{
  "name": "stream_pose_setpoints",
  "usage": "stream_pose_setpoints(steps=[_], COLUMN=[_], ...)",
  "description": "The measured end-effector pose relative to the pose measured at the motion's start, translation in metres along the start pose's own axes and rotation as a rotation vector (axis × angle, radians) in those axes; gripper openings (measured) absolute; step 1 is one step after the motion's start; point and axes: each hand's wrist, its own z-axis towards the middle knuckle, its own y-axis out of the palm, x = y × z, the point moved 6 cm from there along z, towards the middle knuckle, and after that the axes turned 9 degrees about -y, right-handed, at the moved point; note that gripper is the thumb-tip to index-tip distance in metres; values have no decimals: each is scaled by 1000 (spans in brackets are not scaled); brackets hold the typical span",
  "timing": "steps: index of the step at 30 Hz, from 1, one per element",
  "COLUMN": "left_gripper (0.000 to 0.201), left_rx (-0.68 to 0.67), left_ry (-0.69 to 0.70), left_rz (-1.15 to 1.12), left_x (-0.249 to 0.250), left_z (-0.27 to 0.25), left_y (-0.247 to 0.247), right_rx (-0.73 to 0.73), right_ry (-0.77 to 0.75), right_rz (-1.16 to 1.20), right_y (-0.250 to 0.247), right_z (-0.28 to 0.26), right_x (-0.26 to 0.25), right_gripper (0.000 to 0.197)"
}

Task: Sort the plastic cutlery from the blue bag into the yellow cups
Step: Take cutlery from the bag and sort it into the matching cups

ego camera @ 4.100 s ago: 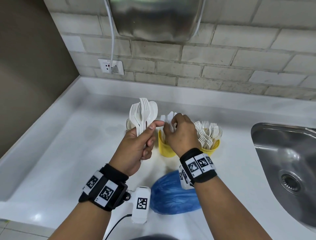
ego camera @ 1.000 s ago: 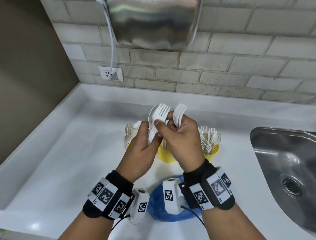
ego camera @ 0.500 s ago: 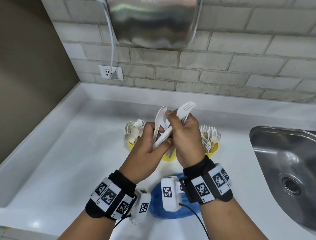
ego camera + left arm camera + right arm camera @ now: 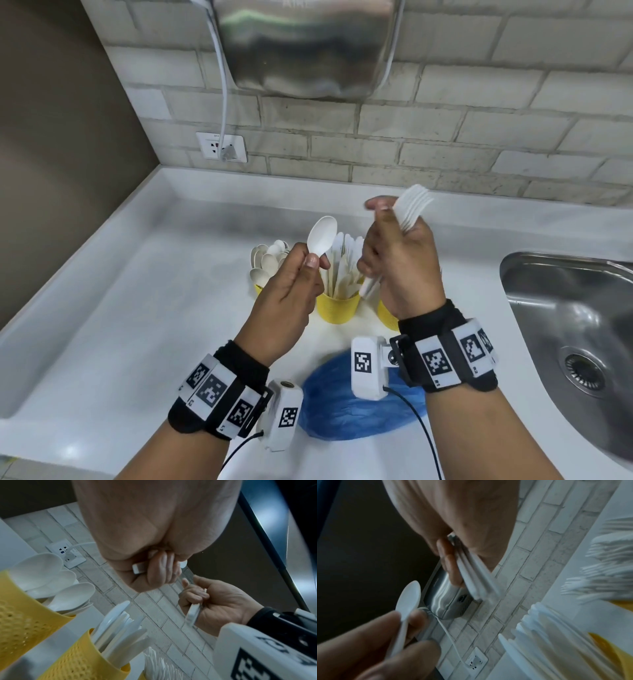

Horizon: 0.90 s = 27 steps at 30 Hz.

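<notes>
My left hand (image 4: 296, 274) pinches one white plastic spoon (image 4: 322, 235) by its neck, bowl up, above the cups. My right hand (image 4: 394, 253) grips a small bunch of white forks (image 4: 409, 209), tines up and to the right. Three yellow cups stand behind the hands: the left cup (image 4: 257, 289) holds spoons (image 4: 269, 260), the middle cup (image 4: 337, 308) holds knives (image 4: 346, 265), and the right cup (image 4: 387, 317) is mostly hidden by my right wrist. In the right wrist view the spoon (image 4: 407, 608) and the forks (image 4: 474, 577) show apart. The blue bag (image 4: 346, 407) lies flat near me.
A steel sink (image 4: 568, 329) is sunk into the white counter (image 4: 137, 325) on the right. A metal hand dryer (image 4: 305, 44) hangs on the brick wall, its cable running to a socket (image 4: 222, 147). A brown wall closes the left side.
The hands have parted: the right hand drew the forks up and right out of the shared bunch, leaving a single spoon in the left hand.
</notes>
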Motion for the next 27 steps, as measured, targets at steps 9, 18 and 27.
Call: stream_pose_setpoints(steps=[9, 18, 27], left_gripper=[26, 24, 36], left_rx=[-19, 104, 363], left_ry=[16, 193, 330], left_rz=[158, 281, 644], left_x=[4, 25, 27], left_z=[2, 16, 23], left_y=[0, -19, -64], right_rx=[-164, -271, -141], right_ry=[-218, -276, -137], right_rz=[-349, -378, -330], right_y=[14, 25, 3], right_z=[-10, -16, -15], right_x=[-11, 2, 16], right_gripper=[15, 10, 14])
